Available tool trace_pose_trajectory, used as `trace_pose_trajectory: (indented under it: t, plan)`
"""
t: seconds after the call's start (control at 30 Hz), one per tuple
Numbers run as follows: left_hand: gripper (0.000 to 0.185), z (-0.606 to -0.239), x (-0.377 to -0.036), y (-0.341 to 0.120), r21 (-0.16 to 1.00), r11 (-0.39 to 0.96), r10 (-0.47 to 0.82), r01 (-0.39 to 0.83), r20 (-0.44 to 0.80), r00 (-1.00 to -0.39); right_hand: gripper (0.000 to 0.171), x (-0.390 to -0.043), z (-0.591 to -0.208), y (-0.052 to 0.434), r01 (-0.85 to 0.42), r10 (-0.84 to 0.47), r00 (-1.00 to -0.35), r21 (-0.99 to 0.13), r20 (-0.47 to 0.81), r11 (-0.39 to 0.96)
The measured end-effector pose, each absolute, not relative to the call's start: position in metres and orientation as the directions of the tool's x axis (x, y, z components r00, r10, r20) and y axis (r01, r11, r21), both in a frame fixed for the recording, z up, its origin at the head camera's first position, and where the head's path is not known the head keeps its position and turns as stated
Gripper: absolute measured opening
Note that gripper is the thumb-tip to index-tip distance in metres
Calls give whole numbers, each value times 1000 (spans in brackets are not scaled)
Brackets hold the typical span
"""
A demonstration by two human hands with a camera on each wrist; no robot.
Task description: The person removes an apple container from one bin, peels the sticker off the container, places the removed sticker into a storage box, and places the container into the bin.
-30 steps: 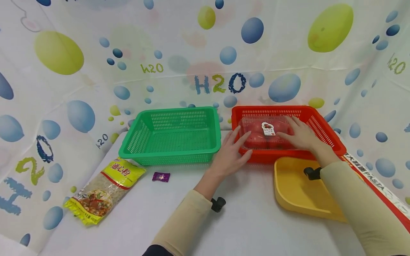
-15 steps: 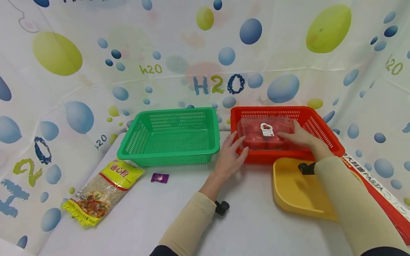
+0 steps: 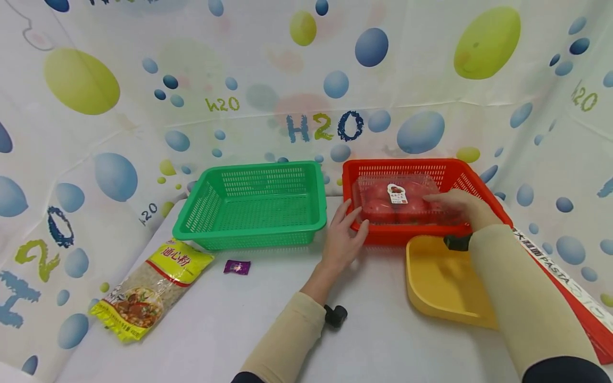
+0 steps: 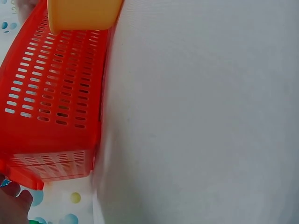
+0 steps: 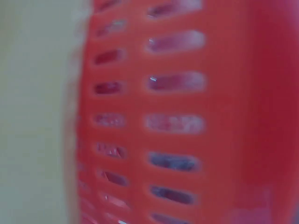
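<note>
Red basket far right, its near wall hiding the lower part of the clear tomato box inside | right hand flat on the box, fingers straight | left hand at the basket's left corner, fingers loosely spread | right-wrist view all blur

A white cloth backdrop hangs all round as the walls, printed with blue bubbles, yellow-green blobs and "H2O" lettering in blue and green; it shows creases and folds, and wraps in on the left and the right; below it stands a table covered in plain white, its surface matte and faintly textured; the light is even and soft, casting only weak shadows on the tabletop; no window or floor shows.
</note>
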State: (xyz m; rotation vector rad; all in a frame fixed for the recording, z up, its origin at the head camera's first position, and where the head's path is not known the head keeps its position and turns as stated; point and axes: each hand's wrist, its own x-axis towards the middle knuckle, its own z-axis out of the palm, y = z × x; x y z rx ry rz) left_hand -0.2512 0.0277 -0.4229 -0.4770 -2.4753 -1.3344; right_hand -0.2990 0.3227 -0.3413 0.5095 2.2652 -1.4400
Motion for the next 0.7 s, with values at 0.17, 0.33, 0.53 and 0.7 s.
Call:
trace_pose_trajectory:
  t: [0.17, 0.33, 0.53, 0.7]
  plan:
    - [54, -422, -251, 28, 749, 520, 147, 410, 395, -907, 103, -300, -341, 328, 565, 95, -822, -782, -561, 263]
    - [55, -424, -250, 29, 748, 529, 144, 400, 386, -911, 107, -301, -346, 334, 588, 76, -808, -793, -584, 161]
    - [56, -424, -250, 29, 754, 517, 139, 404, 392, -909, 106, -305, -340, 334, 575, 3, -818, -817, -575, 35]
    - [55, -423, -252, 29, 747, 514, 144, 420, 408, -902, 102, -309, -334, 330, 546, -41, -837, -837, -545, -23]
